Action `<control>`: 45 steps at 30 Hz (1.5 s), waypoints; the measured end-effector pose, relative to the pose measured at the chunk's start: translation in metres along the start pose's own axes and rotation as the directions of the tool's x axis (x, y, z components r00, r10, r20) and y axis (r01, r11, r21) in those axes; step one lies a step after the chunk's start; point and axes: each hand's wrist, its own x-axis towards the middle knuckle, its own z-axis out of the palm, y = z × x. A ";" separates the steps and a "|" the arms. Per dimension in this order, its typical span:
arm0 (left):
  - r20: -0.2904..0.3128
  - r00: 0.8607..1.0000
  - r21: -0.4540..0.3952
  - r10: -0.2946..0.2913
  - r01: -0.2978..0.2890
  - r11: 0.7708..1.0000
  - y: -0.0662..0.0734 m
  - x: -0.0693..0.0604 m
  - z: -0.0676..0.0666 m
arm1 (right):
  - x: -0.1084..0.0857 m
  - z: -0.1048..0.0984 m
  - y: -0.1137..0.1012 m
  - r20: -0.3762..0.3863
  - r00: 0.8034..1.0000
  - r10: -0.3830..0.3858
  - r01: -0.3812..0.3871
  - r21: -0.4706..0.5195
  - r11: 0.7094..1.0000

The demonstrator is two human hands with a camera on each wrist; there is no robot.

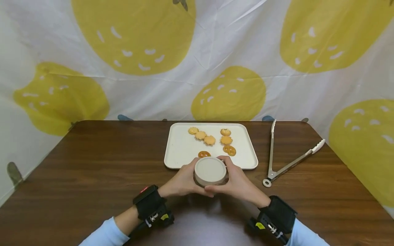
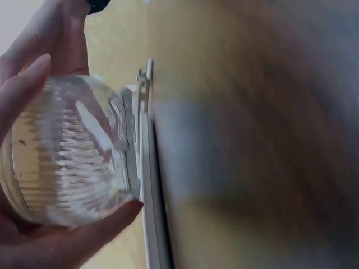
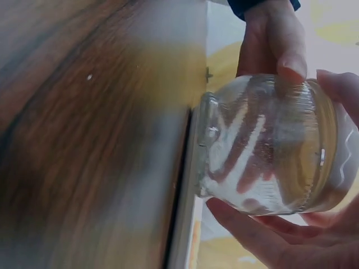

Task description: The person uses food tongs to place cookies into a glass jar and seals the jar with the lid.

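A ribbed clear glass jar [image 2: 73,151] with a pale beige lid [image 1: 210,169] is held between both hands, upright above the table just in front of the tray. My left hand [image 1: 184,178] curls round its left side, and my right hand [image 1: 239,181] grips the right side. The thumbs come close together at the near side. In the right wrist view, fingers lie along the glass [image 3: 252,151], which shows no visible contents. The lid covers the jar's top.
Behind the jar lies a white tray [image 1: 178,150] holding several round crackers [image 1: 209,140] and pretzels [image 1: 229,150]. Metal tongs [image 1: 289,166] with white tips lie spread to the right of the tray on the brown wooden table [image 1: 107,164]. A lemon-patterned cloth hangs behind.
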 end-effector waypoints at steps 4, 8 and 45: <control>0.007 1.000 0.020 0.009 -0.009 1.000 0.001 -0.003 0.005 | -0.006 -0.001 0.001 0.042 0.999 -0.029 0.029 -0.015 0.999; 0.020 1.000 0.049 -0.008 0.007 0.999 0.004 -0.004 0.008 | -0.011 0.001 0.002 0.062 0.997 -0.044 0.049 -0.084 0.995; 0.147 0.989 0.157 -0.001 -0.022 0.987 -0.002 -0.005 0.001 | -0.006 0.000 -0.003 0.182 0.958 -0.224 0.267 -0.269 0.925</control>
